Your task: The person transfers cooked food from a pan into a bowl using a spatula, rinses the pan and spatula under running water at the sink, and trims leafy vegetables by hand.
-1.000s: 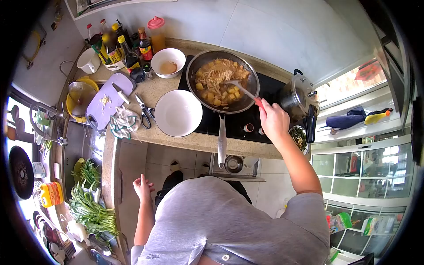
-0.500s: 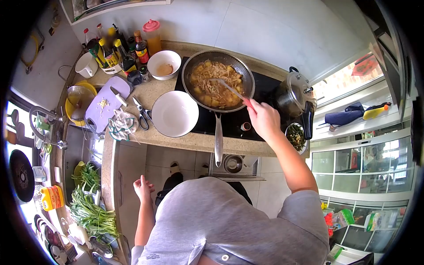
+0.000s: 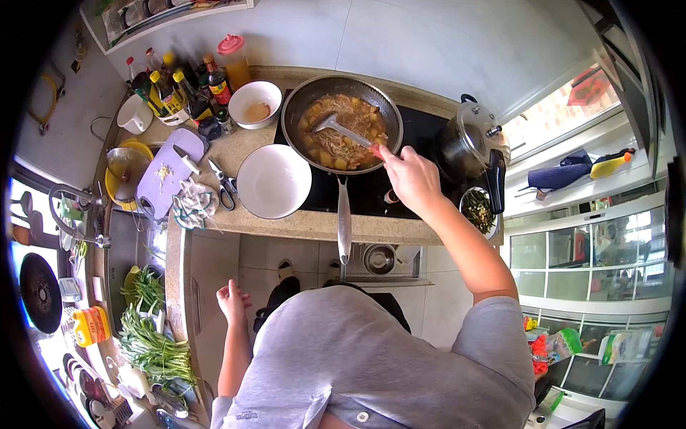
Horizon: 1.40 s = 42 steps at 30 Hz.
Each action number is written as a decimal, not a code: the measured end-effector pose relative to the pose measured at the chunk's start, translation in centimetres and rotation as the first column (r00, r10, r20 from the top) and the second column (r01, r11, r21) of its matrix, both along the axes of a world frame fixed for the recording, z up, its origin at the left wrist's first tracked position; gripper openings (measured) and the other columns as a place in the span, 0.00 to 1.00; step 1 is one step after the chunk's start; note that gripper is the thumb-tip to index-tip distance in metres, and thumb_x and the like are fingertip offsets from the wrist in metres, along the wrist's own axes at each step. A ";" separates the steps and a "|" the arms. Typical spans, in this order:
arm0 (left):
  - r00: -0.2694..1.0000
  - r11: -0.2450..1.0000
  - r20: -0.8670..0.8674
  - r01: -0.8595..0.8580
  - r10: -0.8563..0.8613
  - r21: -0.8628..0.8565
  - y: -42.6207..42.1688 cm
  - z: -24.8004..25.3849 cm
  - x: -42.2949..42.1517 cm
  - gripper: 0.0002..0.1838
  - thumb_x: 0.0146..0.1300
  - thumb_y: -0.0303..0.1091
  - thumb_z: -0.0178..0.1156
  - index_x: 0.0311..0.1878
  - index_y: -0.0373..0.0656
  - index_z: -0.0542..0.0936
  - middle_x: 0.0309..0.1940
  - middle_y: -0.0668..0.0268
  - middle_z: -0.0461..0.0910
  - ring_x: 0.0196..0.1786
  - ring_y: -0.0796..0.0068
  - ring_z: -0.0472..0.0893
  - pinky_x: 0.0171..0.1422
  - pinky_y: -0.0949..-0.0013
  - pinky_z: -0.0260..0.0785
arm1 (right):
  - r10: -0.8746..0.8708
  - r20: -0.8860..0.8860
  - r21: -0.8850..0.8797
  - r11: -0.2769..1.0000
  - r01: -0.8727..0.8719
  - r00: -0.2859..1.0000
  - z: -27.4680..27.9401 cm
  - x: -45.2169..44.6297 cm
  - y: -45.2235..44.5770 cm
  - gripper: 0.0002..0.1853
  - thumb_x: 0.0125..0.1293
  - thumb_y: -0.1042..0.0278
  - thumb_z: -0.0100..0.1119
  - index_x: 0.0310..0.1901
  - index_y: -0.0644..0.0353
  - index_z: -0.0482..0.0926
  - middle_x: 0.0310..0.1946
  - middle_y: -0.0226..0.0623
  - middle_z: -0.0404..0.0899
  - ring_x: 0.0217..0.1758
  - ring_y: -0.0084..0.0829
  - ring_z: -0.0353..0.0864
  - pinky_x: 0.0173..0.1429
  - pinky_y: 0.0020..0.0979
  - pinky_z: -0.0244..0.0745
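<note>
And here we are at the cooktop, with the right hand in charge: its fingers are closed round the red grip of a spatula, the grey blade down among the food at the left side of the pan. The left hand is low at the near side, off the tabletop, fingers loosely spread and nothing seen in them.

How far along? Pretty well on, I'd judge. The stew, pale strands and yellow chunks in brown liquid, is all together in the pan, so the loading looks largely done and it's the stirring that's in hand. Whether it's cooked through, I can't tell from here!

Now look round the pan. Just left of its handle stands the large white bowl, none of the stew in it, so no serving out yet. Beyond it, a smaller bowl holds a little something pale. Far left, chopped white bits lie on the purple board with the knife: not in the pan. Dark chopped greens wait in a dish on the right, below the pressure cooker; long leafy greens lie uncooked at near left. Whether any belong with this stew, the view doesn't say.
</note>
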<state>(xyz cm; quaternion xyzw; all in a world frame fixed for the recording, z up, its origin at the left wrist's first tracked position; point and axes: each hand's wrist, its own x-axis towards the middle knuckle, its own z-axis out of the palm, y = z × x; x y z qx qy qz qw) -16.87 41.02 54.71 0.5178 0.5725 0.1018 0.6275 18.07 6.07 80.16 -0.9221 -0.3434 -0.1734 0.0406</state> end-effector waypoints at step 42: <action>0.982 0.993 -0.166 -0.098 0.086 -0.066 1.2 -2.1 -4.1 0.25 0.69 0.50 0.63 0.51 0.41 0.65 0.32 0.63 0.74 0.21 0.75 0.77 0.17 0.72 0.69 | -0.111 -0.464 0.057 0.986 0.155 0.879 11.0 -1.2 -0.8 0.13 0.65 0.64 0.61 0.49 0.53 0.86 0.34 0.47 0.84 0.34 0.47 0.83 0.41 0.42 0.77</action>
